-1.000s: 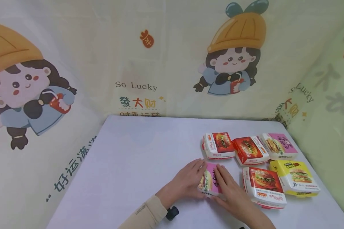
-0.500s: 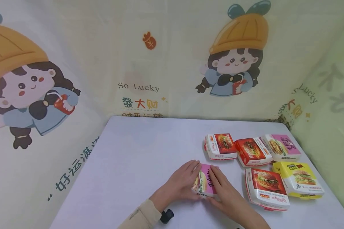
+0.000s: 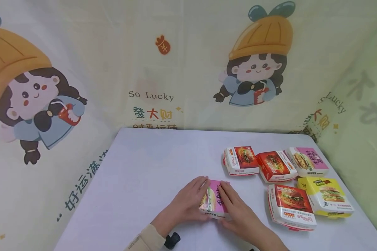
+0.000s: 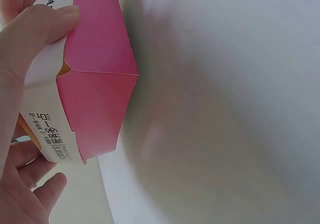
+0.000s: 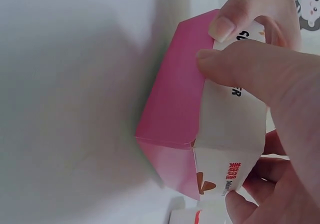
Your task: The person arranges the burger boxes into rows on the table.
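Shifted left since half a second ago: pink box, with left hand and right hand along with it; other boxes look unmoved. Nearest, black object by the left cuff, partly hidden. Right hand sits between pink box and near red box; yellow box beside that one, touching or almost, can't tell from where I stand. Farther back, a row close together: left red box, middle red box, far pink box. Patterned sheet behind the white table.

Pink box is left of the near red box, nearer than the back row, lid up. "SUPER" wall faces the person; lid's black lettering runs away from them. Roughly square, can't call a long axis. Base touching the table or not, can't tell. Grip: both hands grasp it from opposite sides, thumbs on the near wall, fingers reaching over toward the far side, each span filled by the box.
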`<action>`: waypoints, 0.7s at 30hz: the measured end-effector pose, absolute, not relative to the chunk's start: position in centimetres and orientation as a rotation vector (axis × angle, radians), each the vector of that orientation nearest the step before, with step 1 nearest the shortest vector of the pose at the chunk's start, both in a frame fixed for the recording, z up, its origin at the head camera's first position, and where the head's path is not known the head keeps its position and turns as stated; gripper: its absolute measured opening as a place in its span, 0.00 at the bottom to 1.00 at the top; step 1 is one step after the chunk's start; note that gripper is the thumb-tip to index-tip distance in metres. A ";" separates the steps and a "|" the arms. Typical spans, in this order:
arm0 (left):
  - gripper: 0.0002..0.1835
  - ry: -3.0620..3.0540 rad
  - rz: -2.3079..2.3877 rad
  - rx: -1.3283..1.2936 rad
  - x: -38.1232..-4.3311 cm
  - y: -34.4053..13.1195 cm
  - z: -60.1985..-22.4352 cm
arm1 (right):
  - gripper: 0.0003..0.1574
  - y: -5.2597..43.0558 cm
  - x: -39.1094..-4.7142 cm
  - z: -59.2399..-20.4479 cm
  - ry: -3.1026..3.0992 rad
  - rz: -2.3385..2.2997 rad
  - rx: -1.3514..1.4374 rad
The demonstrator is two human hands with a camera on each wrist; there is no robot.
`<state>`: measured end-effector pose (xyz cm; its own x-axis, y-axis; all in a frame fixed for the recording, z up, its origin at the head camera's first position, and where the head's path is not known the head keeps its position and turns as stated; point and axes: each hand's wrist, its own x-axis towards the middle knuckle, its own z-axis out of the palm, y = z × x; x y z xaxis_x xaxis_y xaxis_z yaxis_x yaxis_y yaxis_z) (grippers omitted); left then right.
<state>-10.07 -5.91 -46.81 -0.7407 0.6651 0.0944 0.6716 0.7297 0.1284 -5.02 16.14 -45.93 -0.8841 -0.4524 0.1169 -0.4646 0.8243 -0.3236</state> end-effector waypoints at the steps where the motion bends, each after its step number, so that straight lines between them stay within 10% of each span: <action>1: 0.60 -2.883 -0.254 -1.109 -10.0 -6.1 -46.8 | 0.67 16.0 -5.1 -45.9 -2.953 0.533 0.760; 21: 0.59 -2.953 -0.444 -0.992 -9.7 -10.2 -46.8 | 0.64 12.4 -6.1 -46.1 -2.956 0.514 0.864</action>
